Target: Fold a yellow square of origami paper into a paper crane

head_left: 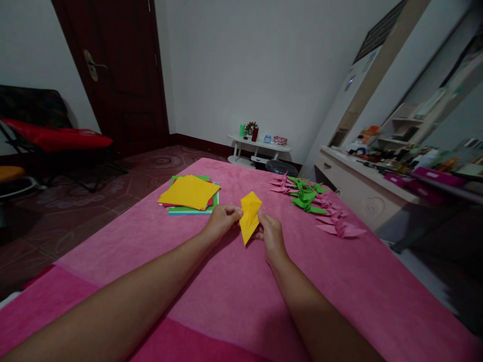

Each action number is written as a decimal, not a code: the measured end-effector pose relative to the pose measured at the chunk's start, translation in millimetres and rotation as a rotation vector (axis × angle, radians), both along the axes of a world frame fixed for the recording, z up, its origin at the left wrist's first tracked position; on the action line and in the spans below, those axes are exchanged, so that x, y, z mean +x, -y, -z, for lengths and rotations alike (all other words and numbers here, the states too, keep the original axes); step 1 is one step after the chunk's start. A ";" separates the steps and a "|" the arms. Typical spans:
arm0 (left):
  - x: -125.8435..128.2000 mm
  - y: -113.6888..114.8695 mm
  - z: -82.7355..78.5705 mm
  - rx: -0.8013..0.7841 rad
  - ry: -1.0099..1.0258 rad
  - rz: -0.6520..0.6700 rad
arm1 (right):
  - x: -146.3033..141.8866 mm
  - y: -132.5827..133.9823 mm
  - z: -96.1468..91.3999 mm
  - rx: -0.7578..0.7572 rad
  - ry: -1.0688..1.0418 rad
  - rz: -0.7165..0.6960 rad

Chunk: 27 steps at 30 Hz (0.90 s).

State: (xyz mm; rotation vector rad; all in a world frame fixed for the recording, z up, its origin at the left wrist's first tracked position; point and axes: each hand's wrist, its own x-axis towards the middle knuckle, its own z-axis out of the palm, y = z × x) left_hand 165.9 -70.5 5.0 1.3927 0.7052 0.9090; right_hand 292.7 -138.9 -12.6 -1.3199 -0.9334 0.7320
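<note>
A yellow sheet of origami paper (pixel 249 217), folded into a long kite-like shape with a point toward me, is held up between both hands above the pink cloth. My left hand (pixel 223 219) pinches its left edge between thumb and fingers. On the opposite edge, my right hand (pixel 270 233) grips the paper, thumb in front and fingers partly behind it. Left of my hands lies a stack of coloured paper (pixel 189 192), yellow on top with green, red, white and blue edges below. Folded paper cranes, green (pixel 305 199) and pink (pixel 340 226), sit in rows to the right.
The pink cloth (pixel 211 281) covers the surface under my hands. Beyond its far edge stands a small white table (pixel 260 145) with several items. A cluttered dresser (pixel 354 173) is at the right, a red folding chair (pixel 56 138) at the left near a dark door (pixel 121 75).
</note>
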 end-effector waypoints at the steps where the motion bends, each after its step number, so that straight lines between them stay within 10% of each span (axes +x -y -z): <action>1: -0.4 -0.7 0.9 0.009 -0.022 0.019 | 2.2 -0.2 -1.6 -0.001 -0.026 0.000; 10: -0.4 -2.4 5.3 0.073 -0.128 0.080 | 20.2 -1.4 -11.3 0.163 -0.032 0.025; 27: 1.4 0.0 7.5 0.022 -0.082 0.072 | 22.2 1.4 -15.4 0.015 -0.029 -0.077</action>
